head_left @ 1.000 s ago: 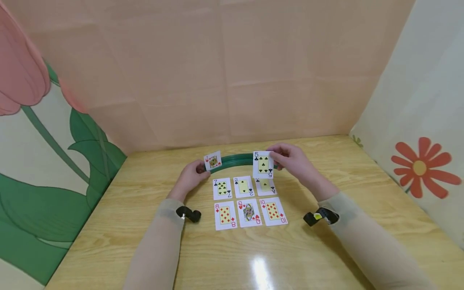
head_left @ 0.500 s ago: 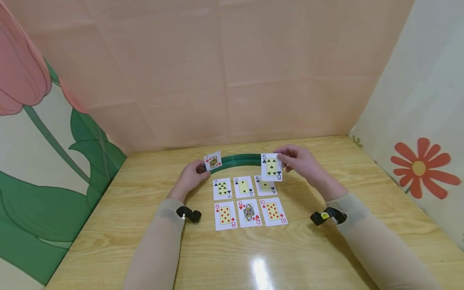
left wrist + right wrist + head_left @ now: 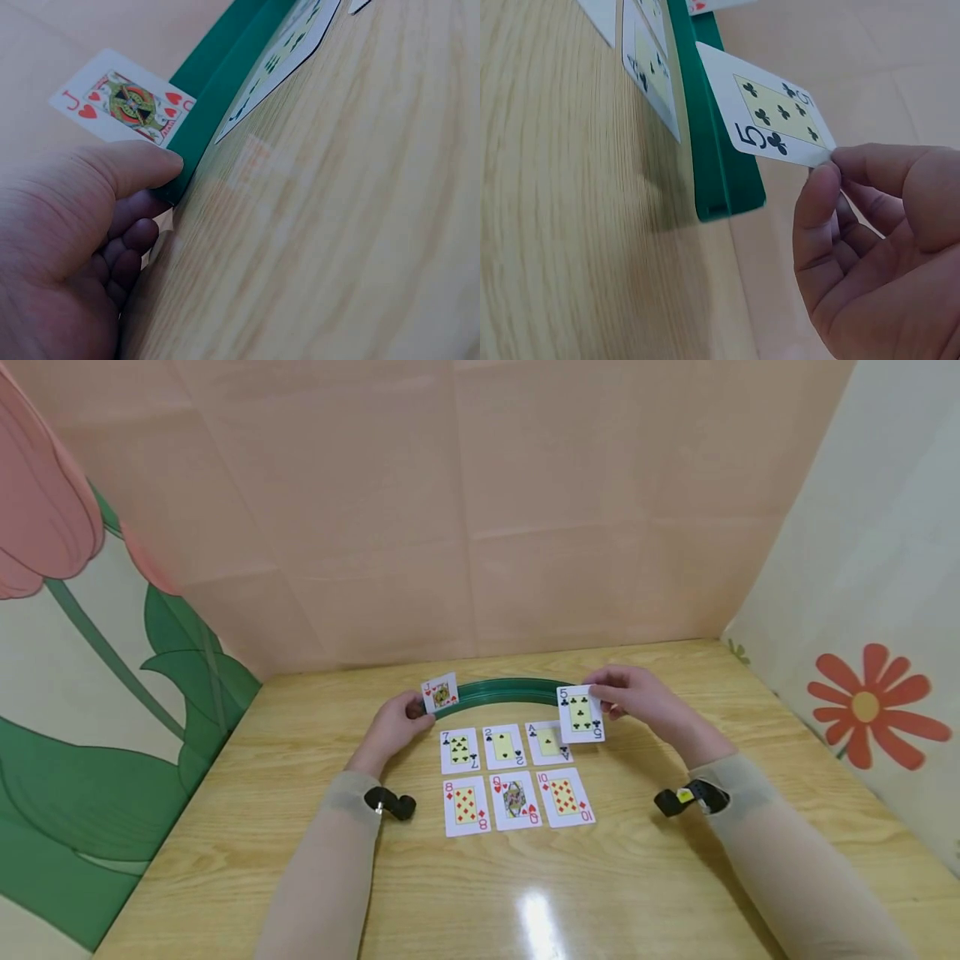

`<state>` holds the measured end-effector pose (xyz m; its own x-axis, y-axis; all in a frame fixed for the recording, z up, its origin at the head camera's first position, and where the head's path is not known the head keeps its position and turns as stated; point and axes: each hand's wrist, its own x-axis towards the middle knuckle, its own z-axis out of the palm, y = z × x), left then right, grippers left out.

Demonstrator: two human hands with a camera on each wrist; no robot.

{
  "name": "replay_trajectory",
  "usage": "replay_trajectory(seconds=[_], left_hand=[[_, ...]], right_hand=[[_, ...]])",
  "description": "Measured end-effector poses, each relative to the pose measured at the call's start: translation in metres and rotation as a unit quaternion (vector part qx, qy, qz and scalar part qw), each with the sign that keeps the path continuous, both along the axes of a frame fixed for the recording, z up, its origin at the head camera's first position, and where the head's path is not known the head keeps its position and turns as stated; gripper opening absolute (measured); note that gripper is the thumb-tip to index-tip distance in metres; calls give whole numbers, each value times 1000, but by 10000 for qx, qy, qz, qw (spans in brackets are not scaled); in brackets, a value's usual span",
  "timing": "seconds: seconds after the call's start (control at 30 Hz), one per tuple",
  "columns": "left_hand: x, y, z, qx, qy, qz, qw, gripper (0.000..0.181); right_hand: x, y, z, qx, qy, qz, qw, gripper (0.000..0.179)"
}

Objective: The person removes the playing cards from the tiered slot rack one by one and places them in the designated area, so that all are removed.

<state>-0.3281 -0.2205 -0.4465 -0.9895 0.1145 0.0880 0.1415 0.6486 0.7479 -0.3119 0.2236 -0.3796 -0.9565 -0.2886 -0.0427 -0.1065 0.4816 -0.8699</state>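
A curved green card holder (image 3: 510, 691) stands on the table, with the jack of hearts (image 3: 441, 693) upright in its left end. My left hand (image 3: 396, 723) grips that left end; in the left wrist view the thumb lies on the front wall and the other fingers curl behind. Between thumb and fingertips my right hand (image 3: 637, 700) pinches the five of clubs (image 3: 780, 109) by one corner. The card is in the air near the holder's right end, and in the head view its lower left overlaps the ace of clubs (image 3: 545, 742).
Face up before the holder lie the seven of clubs (image 3: 460, 750) and the two of spades (image 3: 505, 747). A nearer row has the eight of diamonds (image 3: 467, 806), queen of hearts (image 3: 516, 800) and ten of diamonds (image 3: 566, 797). A pinkish cloth backdrop (image 3: 480, 527) rises behind the table.
My right hand has carried the five of clubs right and slightly toward me, uncovering the holder's right part and more of the ace. My left hand has stayed in place.
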Motion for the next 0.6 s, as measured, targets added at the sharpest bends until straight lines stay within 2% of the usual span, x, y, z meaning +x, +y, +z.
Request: replay_trajectory(seconds=[0.6], left_hand=[[-1,-2,0,19,-59,29,10000,34]], right_hand=[[-10,24,-14,147,-727,269,9969,34]])
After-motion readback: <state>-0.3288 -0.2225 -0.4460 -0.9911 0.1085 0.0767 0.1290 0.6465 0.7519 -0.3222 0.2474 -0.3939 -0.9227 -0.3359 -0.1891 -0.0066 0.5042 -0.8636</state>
